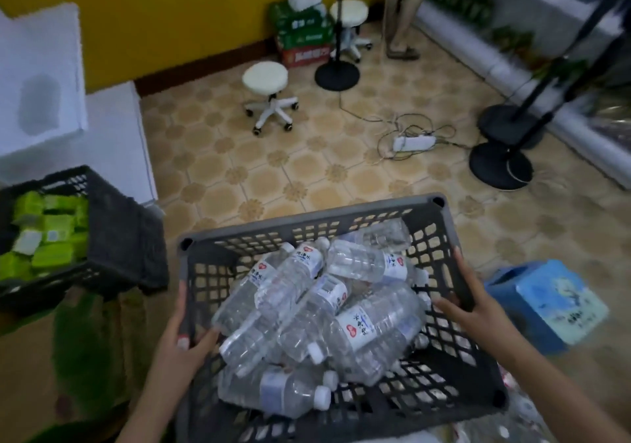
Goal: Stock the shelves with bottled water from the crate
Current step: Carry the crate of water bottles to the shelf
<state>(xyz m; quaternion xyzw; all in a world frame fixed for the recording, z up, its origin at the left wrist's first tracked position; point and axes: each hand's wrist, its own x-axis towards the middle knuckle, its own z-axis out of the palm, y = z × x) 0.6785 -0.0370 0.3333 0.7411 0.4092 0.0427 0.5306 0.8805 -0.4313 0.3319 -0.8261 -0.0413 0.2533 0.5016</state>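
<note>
Crate (317, 217): grey lattice plastic, held up over the tiled floor (307, 156), in front of the person.
Bottles (327, 309): clear bottled water, white caps, white labels, heaped loosely on their sides.
Left hand (181, 343): fingers curled over the left rim, thumb inside.
Right hand (467, 302): fingers wrapped round the right rim.
Doing it well: keep the crate level, since the loose bottles would likely roll; carry it toward the shelves (478, 16).

Crate (317, 214): matt grey plastic lattice. Bottles (341, 309): clear glossy plastic (paper-look labels). Floor (273, 169): smooth patterned tile.
</note>
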